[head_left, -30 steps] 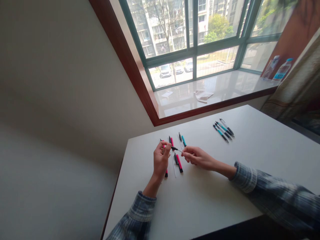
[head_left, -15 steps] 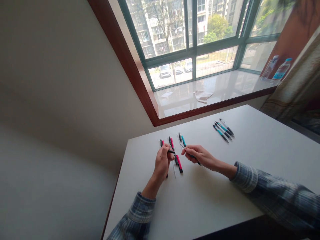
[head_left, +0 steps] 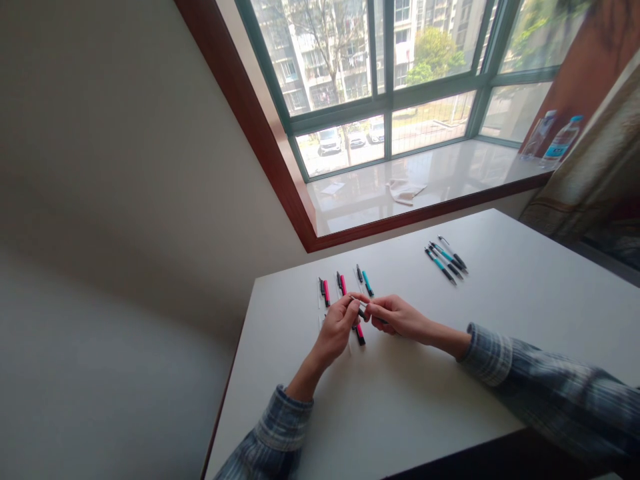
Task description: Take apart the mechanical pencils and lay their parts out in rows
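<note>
My left hand [head_left: 336, 328] and my right hand [head_left: 400, 316] meet over the left part of the white table, fingertips almost touching. Between them is a dark pen part [head_left: 363, 311], pinched by the left fingers. My right fingers are closed on another pen part, mostly hidden; its exact shape cannot be made out. Behind the hands lie a pink barrel [head_left: 327, 293], a second pink barrel [head_left: 343, 284] and a teal barrel [head_left: 368, 283], with black pen pieces [head_left: 359, 273] and thin refills beside them. Another pink barrel [head_left: 360, 335] lies partly covered below my left fingers.
Several whole teal, white and black pens [head_left: 441, 265] lie in a group at the far right of the table [head_left: 450, 413]. Beyond is a windowsill [head_left: 365, 207] with a cloth [head_left: 406, 191] and two plastic bottles [head_left: 563, 141]. A wall borders the left side.
My left hand has moved right and brought its dark pen part up to the piece in my right hand. The pink barrel at the left is now uncovered. My right hand barely shifted.
</note>
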Motion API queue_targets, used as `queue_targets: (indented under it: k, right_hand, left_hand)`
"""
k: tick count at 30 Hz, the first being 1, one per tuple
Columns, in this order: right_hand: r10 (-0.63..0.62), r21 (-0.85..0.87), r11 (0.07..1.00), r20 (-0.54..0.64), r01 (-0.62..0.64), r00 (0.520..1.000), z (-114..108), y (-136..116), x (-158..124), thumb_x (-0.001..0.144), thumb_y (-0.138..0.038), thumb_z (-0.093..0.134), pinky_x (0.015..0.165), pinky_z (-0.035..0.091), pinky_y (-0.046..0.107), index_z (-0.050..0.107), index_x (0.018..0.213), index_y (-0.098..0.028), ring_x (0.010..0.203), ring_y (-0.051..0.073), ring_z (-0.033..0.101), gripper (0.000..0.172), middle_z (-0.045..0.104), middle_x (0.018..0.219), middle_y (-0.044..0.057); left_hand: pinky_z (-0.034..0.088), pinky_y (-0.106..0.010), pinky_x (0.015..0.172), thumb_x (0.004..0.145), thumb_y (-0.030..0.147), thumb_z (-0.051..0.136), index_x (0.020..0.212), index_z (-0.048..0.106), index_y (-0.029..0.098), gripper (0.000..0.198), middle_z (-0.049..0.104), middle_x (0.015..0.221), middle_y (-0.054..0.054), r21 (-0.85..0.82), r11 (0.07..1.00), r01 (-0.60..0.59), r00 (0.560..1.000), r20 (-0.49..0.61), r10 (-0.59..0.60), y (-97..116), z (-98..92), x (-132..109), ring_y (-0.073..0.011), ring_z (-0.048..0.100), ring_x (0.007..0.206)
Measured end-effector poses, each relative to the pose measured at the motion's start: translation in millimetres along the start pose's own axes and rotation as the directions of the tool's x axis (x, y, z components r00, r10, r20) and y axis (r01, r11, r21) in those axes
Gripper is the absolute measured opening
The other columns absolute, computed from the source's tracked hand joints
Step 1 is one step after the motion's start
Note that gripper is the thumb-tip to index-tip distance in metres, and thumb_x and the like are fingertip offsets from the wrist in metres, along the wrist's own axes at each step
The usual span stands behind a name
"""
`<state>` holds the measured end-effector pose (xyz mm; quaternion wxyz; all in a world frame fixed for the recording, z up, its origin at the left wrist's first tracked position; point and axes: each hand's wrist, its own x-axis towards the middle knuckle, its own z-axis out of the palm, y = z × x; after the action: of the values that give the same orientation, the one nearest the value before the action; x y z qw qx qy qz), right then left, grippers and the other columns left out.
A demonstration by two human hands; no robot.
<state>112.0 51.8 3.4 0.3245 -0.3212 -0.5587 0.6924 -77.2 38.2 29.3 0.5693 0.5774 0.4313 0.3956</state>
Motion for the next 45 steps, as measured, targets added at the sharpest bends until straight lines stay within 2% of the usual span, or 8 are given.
queue_targets:
  k: [7, 13, 18, 26, 32, 37, 41, 45]
  right_hand:
    - [-0.016, -0.102, 0.995, 0.018, 0.018, 1.000, -0.1, -0.4, -1.2, 0.093, -0.068, 0.056, 0.048, 0.028, 0.022, 0.068, 0.088, -0.014, 0.049, 0.007, 0.039, 0.056, 0.054, 0.062, -0.003]
    - [-0.101, -0.324, 0.944, -0.094, 0.065, 0.990, 0.2, -7.7, -3.9, 0.099, -0.056, 0.054, 0.055, 0.034, 0.023, 0.072, 0.093, -0.017, 0.058, 0.011, 0.047, 0.044, 0.062, 0.068, 0.000]
    - [-0.162, -0.389, 0.915, -0.108, 0.108, 0.981, 0.7, -10.4, -4.9, 0.101, -0.054, 0.051, 0.061, 0.038, 0.024, 0.073, 0.092, -0.017, 0.061, 0.013, 0.051, 0.044, 0.064, 0.068, 0.001]
    - [-0.201, -0.361, 0.919, -0.086, 0.157, 0.976, 0.5, -9.2, -4.4, 0.098, -0.051, 0.058, 0.062, 0.038, 0.025, 0.071, 0.083, -0.016, 0.065, 0.014, 0.051, 0.041, 0.062, 0.068, 0.001]
    - [-0.105, -0.281, 0.956, -0.065, 0.083, 0.992, -1.4, -9.1, -3.4, 0.095, -0.054, 0.059, 0.054, 0.033, 0.024, 0.068, 0.079, -0.016, 0.057, 0.011, 0.045, 0.043, 0.061, 0.067, 0.000]
    - [-0.007, -0.263, 0.965, 0.047, 0.020, 0.999, -5.0, -18.0, -5.6, 0.093, -0.056, 0.061, 0.049, 0.029, 0.024, 0.071, 0.083, -0.015, 0.052, 0.009, 0.039, 0.044, 0.062, 0.066, 0.000]
    - [-0.048, -0.420, 0.905, 0.055, 0.066, 0.997, -13.0, -32.0, -8.6, 0.093, -0.046, 0.062, 0.053, 0.035, 0.025, 0.072, 0.080, -0.017, 0.057, 0.012, 0.047, 0.033, 0.066, 0.070, 0.002]
    - [-0.156, -0.705, 0.700, 0.002, 0.112, 0.988, -21.7, -39.1, -11.6, 0.088, -0.032, 0.064, 0.059, 0.038, 0.028, 0.070, 0.071, -0.019, 0.060, 0.014, 0.053, 0.022, 0.068, 0.070, 0.004]
  left_hand:
    - [0.036, -0.024, 0.057, 0.090, 0.060, 0.063, 0.085, 0.062, 0.017, 0.043, 0.043, 0.060, 0.005, -0.083, 0.996, -0.012, 0.991, -0.134, 0.001, 2.5, 1.6, 1.7, -0.0119, 0.040, 0.057]
    - [0.036, -0.022, 0.058, 0.087, 0.053, 0.070, 0.085, 0.063, 0.016, 0.038, 0.032, 0.056, 0.009, -0.256, 0.965, -0.049, 0.953, -0.302, -0.032, 14.0, -18.5, 6.0, -0.0084, 0.030, 0.053]
    - [0.035, -0.022, 0.056, 0.086, 0.049, 0.072, 0.084, 0.062, 0.016, 0.034, 0.029, 0.057, 0.009, -0.287, 0.957, -0.037, 0.955, -0.292, -0.050, 20.2, -29.0, 5.8, -0.0077, 0.028, 0.052]
    - [0.037, -0.023, 0.060, 0.085, 0.052, 0.074, 0.086, 0.064, 0.015, 0.039, 0.034, 0.055, 0.009, -0.298, 0.953, 0.047, 0.980, -0.171, -0.101, 13.1, -23.1, 4.0, -0.0083, 0.031, 0.054]
    - [0.038, -0.023, 0.058, 0.082, 0.048, 0.077, 0.087, 0.065, 0.015, 0.036, 0.035, 0.056, 0.008, -0.355, 0.935, 0.021, 0.969, -0.222, -0.106, 16.8, -27.2, 4.1, -0.0078, 0.033, 0.053]
    - [0.038, -0.022, 0.057, 0.085, 0.041, 0.076, 0.088, 0.066, 0.015, 0.028, 0.036, 0.059, 0.008, -0.409, 0.912, -0.028, 0.960, -0.266, -0.090, 19.4, -46.0, 4.6, -0.0072, 0.036, 0.054]
    - [0.040, -0.021, 0.057, 0.083, 0.040, 0.077, 0.090, 0.068, 0.014, 0.028, 0.033, 0.058, 0.009, -0.366, 0.925, -0.106, 0.911, -0.408, -0.056, 20.1, -65.7, 6.3, -0.0070, 0.034, 0.054]
    - [0.038, -0.021, 0.055, 0.081, 0.042, 0.077, 0.089, 0.068, 0.014, 0.031, 0.032, 0.058, 0.009, -0.323, 0.940, -0.108, 0.891, -0.451, -0.052, 20.0, -70.5, 7.1, -0.0072, 0.032, 0.053]
